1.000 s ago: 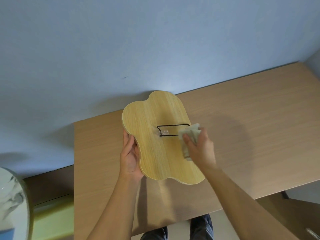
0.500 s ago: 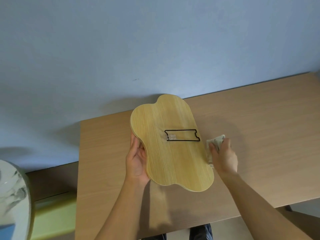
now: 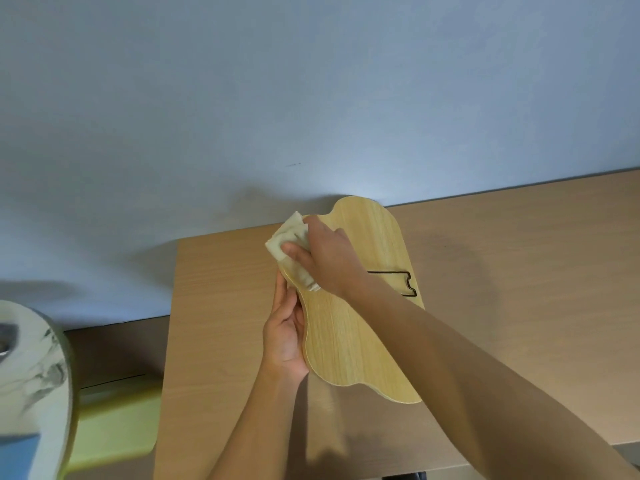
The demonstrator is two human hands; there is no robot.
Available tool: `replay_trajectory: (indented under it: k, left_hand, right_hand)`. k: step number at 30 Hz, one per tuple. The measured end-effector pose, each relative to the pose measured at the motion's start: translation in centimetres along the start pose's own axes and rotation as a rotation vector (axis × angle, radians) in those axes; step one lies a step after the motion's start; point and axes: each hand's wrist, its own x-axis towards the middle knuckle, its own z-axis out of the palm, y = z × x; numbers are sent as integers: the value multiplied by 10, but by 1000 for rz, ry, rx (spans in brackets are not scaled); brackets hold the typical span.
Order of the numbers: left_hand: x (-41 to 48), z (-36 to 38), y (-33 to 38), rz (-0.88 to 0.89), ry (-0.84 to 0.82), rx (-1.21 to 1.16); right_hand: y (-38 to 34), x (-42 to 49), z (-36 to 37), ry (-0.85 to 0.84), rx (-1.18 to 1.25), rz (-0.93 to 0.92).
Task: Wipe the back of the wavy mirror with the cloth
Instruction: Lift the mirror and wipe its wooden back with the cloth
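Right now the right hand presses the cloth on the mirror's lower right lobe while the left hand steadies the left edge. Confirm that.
Not quite. In the head view the right hand presses the cloth on the upper left lobe of the wavy mirror's back, not the lower right. The left hand does steady the left edge.

You get soft, even light from above; a pale bright patch sits on the wall [image 3: 360, 188] at frame centre. Your arms throw diffuse shadows on the table [image 3: 519, 271], lower centre and right of centre. The lower-left corner is blurred, and the wide lens bends the frame edges.
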Motion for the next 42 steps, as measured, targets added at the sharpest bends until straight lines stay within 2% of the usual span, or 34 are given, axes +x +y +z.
replay_trajectory:
  k: [2,6,8,10,12,15,17,20,21,24,33,35,37,40,42]
  left_hand:
    - [0,-1,1,4,-41,51]
    - [0,-4,-1,18,-66,119]
    - [0,-6,-2,13,-69,103]
    - [1,-7,-2,4,-65,94]
    - [2,-7,0,-5,-52,86]
    - [1,-6,0,-12,-43,78]
    - [0,-6,0,-8,-54,97]
    - [1,-8,-1,-13,-51,121]
    - [1,-8,-1,-15,-46,122]
    - [1,-10,-1,-24,-22,115]
    - [1,-10,-1,-37,10,80]
    - [1,-10,-1,-40,19,86]
    - [1,-11,0,-41,24,85]
    - [2,-10,0,-45,32,93]
    - [2,-10,0,-47,40,95]
  right_hand:
    - [20,9,2,7,-48,5]
    - [70,21,-10,136,73,388]
    - [98,19,-24,143,51,500]
    - [119,18,-33,189,-79,575]
    - [125,20,-37,242,-90,557]
    - [96,24,-33,280,119,375]
    - [65,24,-21,208,239,212]
    - [42,23,4,71,207,83]
    - [46,23,8,57,181,103]
    - [79,24,4,87,258,351]
    - [193,-7,-26,344,-64,700]
    - [195,-5,-32,451,-79,701]
    - [177,7,-36,502,61,637]
    - [130,39,-28,394,325,541]
    - [104,57,-14,281,375,453]
